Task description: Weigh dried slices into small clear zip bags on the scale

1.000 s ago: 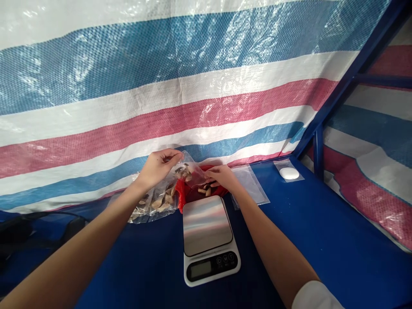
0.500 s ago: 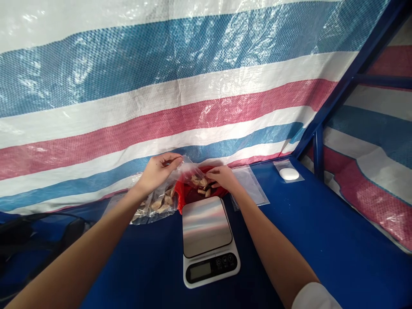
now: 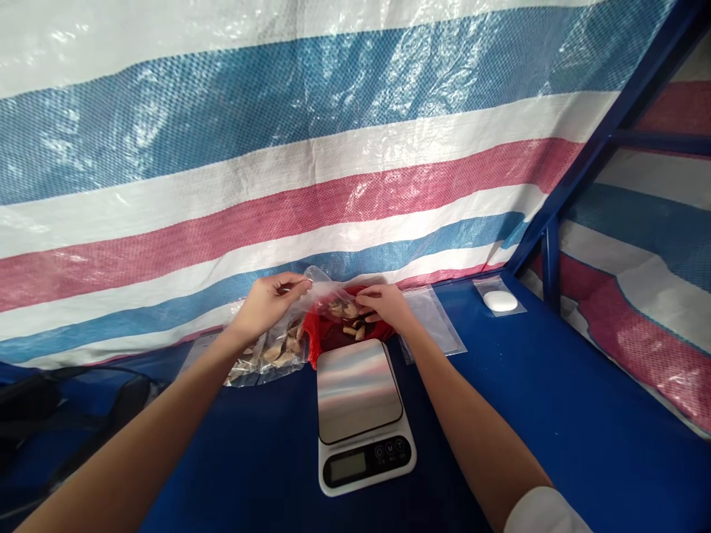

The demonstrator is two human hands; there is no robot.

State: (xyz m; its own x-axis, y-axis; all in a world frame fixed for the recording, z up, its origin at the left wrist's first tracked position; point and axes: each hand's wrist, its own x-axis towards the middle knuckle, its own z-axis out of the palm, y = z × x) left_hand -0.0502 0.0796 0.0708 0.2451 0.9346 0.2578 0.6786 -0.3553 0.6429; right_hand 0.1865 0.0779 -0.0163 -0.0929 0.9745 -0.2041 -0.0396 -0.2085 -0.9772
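Observation:
My left hand (image 3: 273,305) pinches the edge of a clear plastic bag (image 3: 315,283), which slants down to the right over a red plastic bag (image 3: 312,337). Pale brown dried slices (image 3: 351,329) show in and under the clear film; which layer each lies in is hard to tell. At the right end of the film, my right hand (image 3: 386,305) has its fingers curled in by the slices, and what they grip is hidden. Directly in front of the red bag lies a white kitchen scale (image 3: 360,392) with a bare metal plate and a blank-looking display.
Filled clear bags of dried slices (image 3: 275,355) lie left of the red bag. Flat clear bags (image 3: 438,322) and a small bag with a white oval object (image 3: 500,300) lie right. Black straps (image 3: 119,407) sit at far left. A striped tarp (image 3: 333,170) closes off the back.
My left hand has shifted slightly left and down, and the clear bag's top edge now stands up beside its fingers. My right hand stays almost in place.

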